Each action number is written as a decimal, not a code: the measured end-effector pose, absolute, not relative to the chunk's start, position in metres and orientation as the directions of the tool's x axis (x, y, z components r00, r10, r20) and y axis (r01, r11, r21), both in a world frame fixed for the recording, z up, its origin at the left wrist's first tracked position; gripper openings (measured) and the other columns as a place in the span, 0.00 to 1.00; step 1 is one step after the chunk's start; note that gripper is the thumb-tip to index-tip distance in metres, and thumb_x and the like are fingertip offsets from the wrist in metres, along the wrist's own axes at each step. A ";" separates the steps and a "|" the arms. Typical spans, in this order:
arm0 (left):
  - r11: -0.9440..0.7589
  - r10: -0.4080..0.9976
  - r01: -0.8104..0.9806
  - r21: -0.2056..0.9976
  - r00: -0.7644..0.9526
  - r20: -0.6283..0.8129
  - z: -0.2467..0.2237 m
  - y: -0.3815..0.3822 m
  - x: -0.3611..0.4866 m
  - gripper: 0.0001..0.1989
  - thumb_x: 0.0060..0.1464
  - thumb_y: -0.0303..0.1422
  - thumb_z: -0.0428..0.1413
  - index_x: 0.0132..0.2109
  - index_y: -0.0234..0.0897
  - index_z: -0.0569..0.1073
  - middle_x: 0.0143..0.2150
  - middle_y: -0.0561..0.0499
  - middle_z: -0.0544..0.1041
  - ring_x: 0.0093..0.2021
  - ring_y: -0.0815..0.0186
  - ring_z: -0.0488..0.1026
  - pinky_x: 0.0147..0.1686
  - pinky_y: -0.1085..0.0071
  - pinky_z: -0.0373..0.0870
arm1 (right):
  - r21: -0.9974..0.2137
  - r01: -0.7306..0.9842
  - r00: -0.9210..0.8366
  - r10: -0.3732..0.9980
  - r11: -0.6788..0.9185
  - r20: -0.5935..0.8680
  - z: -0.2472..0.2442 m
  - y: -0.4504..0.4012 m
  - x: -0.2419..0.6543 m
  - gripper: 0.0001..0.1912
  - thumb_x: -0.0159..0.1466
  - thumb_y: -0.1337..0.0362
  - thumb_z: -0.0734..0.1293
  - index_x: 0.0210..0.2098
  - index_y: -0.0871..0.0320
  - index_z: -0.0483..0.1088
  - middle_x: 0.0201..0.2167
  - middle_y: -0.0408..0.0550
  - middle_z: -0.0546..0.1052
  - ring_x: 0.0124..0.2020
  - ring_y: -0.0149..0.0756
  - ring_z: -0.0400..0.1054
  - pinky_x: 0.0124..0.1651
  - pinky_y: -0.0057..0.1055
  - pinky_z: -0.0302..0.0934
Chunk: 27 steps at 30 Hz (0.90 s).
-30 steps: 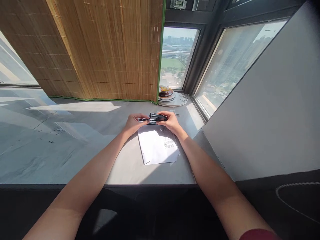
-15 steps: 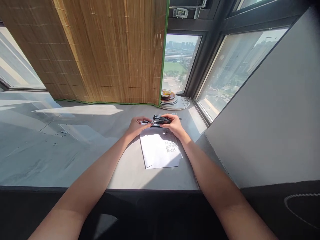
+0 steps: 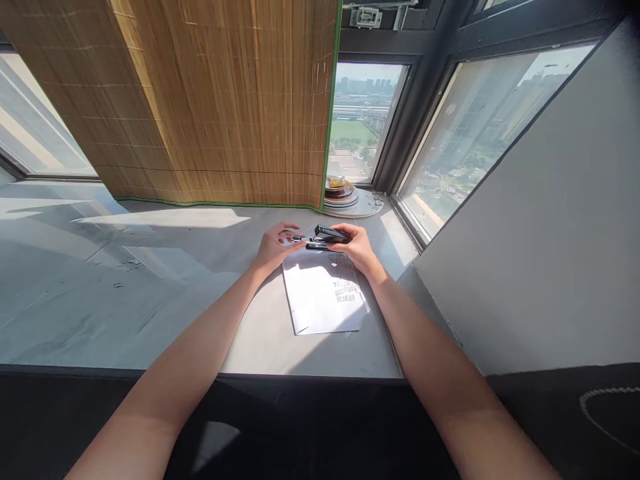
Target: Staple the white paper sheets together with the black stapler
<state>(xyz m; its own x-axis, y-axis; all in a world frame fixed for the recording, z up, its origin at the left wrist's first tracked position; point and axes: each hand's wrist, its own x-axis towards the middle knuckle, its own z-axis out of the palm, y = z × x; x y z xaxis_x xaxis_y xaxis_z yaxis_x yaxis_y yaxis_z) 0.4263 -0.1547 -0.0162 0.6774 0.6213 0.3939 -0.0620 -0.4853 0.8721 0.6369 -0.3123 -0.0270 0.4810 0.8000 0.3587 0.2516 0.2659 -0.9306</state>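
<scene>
A black stapler, its top arm tilted up from its base, is held above the far end of the white paper. My right hand grips its right end, thumb below and fingers on top. At the stapler's left end is my left hand, its thumb against the base. A thin metal piece juts out of the stapler towards the left fingers, which are partly curled. On the right half of the paper lie rows of small dark marks, too small to make out.
A stack of plates with a yellow packet on top stands in the window corner. A bamboo blind hangs behind the sill. Small dark bits lie on the left of the grey sill. A white wall rises at the right.
The metal piece at the stapler's left end shows more now, and the left fingers have lifted and loosened somewhat. The view has shifted slightly; my right hand keeps its hold.
</scene>
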 end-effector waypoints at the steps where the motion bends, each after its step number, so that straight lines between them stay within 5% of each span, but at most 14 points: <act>1: -0.488 0.629 -0.068 0.870 0.664 0.404 -0.016 -0.155 0.426 0.26 0.49 0.48 0.75 0.50 0.42 0.80 0.46 0.44 0.89 0.44 0.56 0.81 0.45 0.60 0.70 | -0.932 0.242 0.485 0.799 0.269 0.357 -0.028 -0.312 0.638 0.24 0.47 0.58 0.83 0.43 0.57 0.83 0.39 0.46 0.84 0.40 0.43 0.78 0.46 0.38 0.73; 8: -0.465 0.689 -0.113 0.878 0.576 0.440 -0.012 -0.156 0.424 0.25 0.49 0.49 0.75 0.47 0.41 0.80 0.47 0.42 0.88 0.51 0.51 0.84 0.49 0.59 0.75 | -0.943 0.200 0.532 0.779 0.266 0.333 -0.031 -0.309 0.644 0.25 0.46 0.58 0.82 0.43 0.57 0.82 0.38 0.45 0.84 0.40 0.43 0.78 0.45 0.38 0.73; 17: -0.464 0.604 -0.073 0.883 0.703 0.375 -0.016 -0.167 0.429 0.23 0.45 0.38 0.77 0.49 0.41 0.86 0.42 0.44 0.88 0.48 0.48 0.86 0.51 0.55 0.80 | -0.926 0.257 0.421 0.831 0.275 0.364 -0.027 -0.308 0.632 0.22 0.44 0.60 0.83 0.39 0.56 0.84 0.39 0.47 0.83 0.41 0.45 0.78 0.47 0.39 0.73; 27: -0.373 0.500 -0.140 0.917 0.802 0.326 -0.004 -0.166 0.422 0.22 0.49 0.37 0.73 0.53 0.43 0.88 0.52 0.42 0.87 0.55 0.47 0.85 0.56 0.53 0.80 | -0.932 0.181 0.383 0.851 0.313 0.360 -0.032 -0.309 0.645 0.26 0.42 0.61 0.85 0.41 0.55 0.85 0.40 0.45 0.84 0.42 0.42 0.78 0.48 0.38 0.72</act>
